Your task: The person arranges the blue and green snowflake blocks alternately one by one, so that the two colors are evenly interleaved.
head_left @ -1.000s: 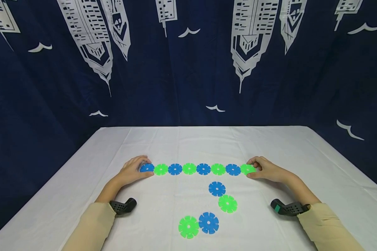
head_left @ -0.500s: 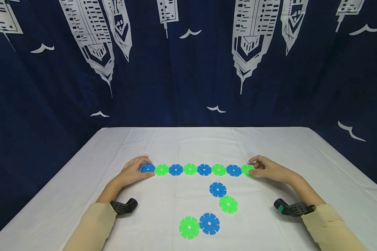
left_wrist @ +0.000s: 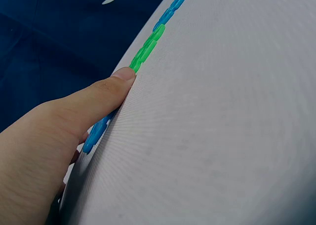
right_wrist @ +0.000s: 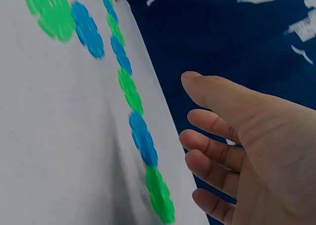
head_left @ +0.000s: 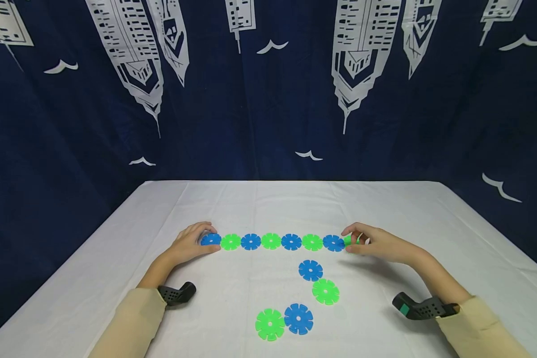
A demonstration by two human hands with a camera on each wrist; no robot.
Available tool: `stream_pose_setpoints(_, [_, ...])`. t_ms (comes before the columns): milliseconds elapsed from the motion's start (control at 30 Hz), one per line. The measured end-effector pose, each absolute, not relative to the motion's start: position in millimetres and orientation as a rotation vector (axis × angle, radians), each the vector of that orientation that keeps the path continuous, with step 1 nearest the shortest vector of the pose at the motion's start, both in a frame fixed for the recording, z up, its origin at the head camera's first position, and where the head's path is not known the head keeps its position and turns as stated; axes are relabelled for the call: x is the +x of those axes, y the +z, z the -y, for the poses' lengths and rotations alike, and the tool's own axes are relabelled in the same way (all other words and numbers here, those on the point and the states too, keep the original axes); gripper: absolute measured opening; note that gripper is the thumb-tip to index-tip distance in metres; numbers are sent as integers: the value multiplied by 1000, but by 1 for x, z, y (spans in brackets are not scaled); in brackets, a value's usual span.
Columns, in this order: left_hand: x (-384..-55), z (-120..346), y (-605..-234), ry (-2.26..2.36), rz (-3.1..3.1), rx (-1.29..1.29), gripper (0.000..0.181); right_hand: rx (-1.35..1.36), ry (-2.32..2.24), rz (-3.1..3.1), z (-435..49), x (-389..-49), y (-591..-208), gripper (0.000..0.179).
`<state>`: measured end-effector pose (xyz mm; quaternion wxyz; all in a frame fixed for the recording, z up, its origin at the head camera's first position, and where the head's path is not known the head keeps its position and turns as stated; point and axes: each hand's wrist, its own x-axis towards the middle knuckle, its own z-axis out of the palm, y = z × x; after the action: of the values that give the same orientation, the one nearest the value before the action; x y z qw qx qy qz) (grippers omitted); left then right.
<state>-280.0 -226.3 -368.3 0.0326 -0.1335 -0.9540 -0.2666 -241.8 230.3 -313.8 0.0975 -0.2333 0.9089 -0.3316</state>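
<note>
A straight row of notched plastic discs, alternating blue and green, lies across the white table. At its left end, my left hand (head_left: 190, 244) holds a blue disc (head_left: 211, 239), thumb along the near edge and fingers round the far side. In the left wrist view the thumb (left_wrist: 106, 94) touches the edge close to the neighbouring green disc (left_wrist: 147, 49). My right hand (head_left: 382, 243) hovers over the right end, partly hiding the last green disc (head_left: 348, 240). Seen from the right wrist, its fingers are relaxed and apart from that green disc (right_wrist: 160, 195), holding nothing.
Nearer me lie a blue disc (head_left: 311, 270) touching a green one (head_left: 325, 291). Another green disc (head_left: 270, 324) and blue disc (head_left: 298, 318) sit side by side close to the front. A dark blue patterned curtain (head_left: 250, 119) hangs behind the table.
My right hand has let go of the green disc at the right end, lifted, and shifted slightly left over it. My left hand and the row stay where they were.
</note>
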Motion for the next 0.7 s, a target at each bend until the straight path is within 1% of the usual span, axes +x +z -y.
stream_pose_setpoints(133, [-280, 226, -368, -820, 2933, -417, 48, -767, -952, -2637, -210, -233, -315, 41])
stream_pose_setpoints(267, [-279, 226, -368, -825, 2933, -417, 47, -827, -918, -2610, -193, -227, -325, 41])
stream_pose_setpoints(467, [-279, 225, -369, -828, 2934, -420, 47, -814, -883, -2655, -179, -221, -340, 46])
stream_pose_setpoints(700, [-280, 226, -369, -830, 2933, -420, 47, -811, -764, -2766, -172, -221, -347, 49])
